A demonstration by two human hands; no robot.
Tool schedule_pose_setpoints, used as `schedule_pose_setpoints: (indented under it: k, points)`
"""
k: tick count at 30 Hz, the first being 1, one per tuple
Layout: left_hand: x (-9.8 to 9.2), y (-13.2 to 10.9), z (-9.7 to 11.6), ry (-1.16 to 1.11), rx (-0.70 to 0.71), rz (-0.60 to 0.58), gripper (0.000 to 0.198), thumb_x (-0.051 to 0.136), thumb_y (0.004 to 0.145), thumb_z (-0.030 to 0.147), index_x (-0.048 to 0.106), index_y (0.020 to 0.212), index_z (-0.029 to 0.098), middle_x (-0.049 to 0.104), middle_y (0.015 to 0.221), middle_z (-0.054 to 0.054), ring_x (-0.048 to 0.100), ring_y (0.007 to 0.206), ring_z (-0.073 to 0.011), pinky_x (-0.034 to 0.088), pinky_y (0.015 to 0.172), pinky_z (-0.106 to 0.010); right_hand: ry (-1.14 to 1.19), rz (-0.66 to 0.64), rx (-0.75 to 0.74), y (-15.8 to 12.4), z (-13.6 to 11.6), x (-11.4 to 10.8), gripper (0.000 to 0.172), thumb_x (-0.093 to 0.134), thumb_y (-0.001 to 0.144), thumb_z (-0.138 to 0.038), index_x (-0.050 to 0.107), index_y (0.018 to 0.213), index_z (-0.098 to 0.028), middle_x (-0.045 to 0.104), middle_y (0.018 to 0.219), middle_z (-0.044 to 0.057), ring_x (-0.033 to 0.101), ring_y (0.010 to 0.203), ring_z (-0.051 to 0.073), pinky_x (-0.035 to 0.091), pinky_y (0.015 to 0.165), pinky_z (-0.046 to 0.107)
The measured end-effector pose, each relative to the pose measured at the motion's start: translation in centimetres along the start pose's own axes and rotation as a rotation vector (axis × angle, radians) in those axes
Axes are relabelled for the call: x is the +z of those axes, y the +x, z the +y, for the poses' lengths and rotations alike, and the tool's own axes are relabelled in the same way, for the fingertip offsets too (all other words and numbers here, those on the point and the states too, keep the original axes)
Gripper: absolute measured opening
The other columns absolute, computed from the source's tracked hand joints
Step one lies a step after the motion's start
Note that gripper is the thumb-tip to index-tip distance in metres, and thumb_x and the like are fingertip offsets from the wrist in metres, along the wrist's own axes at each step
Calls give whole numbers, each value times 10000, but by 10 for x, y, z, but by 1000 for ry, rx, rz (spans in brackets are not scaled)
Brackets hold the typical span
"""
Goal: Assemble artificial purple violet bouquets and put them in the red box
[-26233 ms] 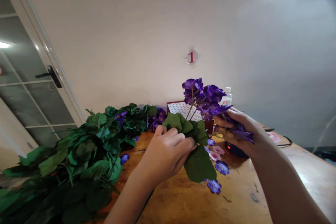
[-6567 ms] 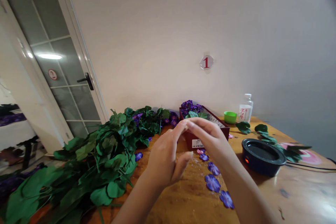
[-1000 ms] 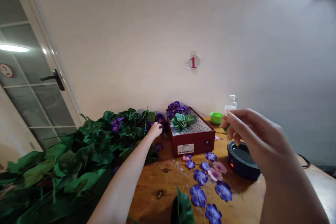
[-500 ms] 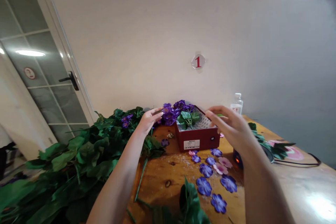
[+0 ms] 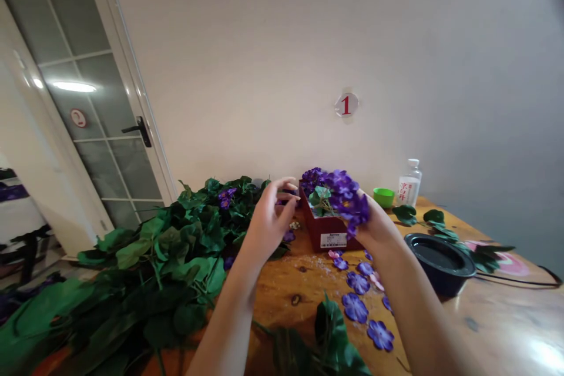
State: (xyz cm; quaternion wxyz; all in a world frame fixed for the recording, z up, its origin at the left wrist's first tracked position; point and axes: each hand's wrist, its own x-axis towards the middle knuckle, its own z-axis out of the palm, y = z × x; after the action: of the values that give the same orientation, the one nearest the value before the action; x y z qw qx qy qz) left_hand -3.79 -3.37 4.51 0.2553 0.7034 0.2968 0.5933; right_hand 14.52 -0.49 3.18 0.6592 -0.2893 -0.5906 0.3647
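Note:
My right hand (image 5: 379, 223) is shut on a spray of purple artificial flowers (image 5: 343, 197), holding it over the right end of a dark red box (image 5: 330, 239). The box holds a green-leaved flower stem (image 5: 319, 200), with more purple blooms (image 5: 314, 178) at its back. My left hand (image 5: 271, 223) is raised to the left of the box with its fingers apart, holding nothing that I can see. It is nearest a large heap of artificial green leaves (image 5: 194, 235).
Loose purple and pink petals (image 5: 356, 299) lie on the wooden table (image 5: 497, 329) before the box. To the right are a black round dish (image 5: 440, 264), a green cap (image 5: 383, 197), a water bottle (image 5: 409, 183), and cut leaves (image 5: 440, 232). A leafy stem (image 5: 330, 335) lies at the near edge.
My right hand now grips the purple flower spray, which it did not hold before. Both hands have moved closer together by the box, and the view has turned slightly right.

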Motion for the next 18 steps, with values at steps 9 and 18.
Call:
schedule_pose_setpoints:
  k: [9, 18]
  points:
    - [27, -9, 7, 962, 131, -253, 215, 408, 920, 297, 576, 932, 164, 644, 832, -76, 610, 755, -209, 438, 605, -275, 413, -23, 223, 0, 3, -1, 284, 711, 656, -331, 653, 911, -219, 675, 872, -3, 624, 714, 113, 520, 649, 206]
    - [20, -19, 26, -114, -94, -94, 399, 390, 916, 412, 434, 599, 174, 460, 404, 44, 385, 353, -64, 302, 394, -175, 86, -474, 304, -18, -37, -15, 361, 655, 770, -352, 605, 1106, -228, 640, 946, 19, 565, 666, 76, 438, 520, 160]
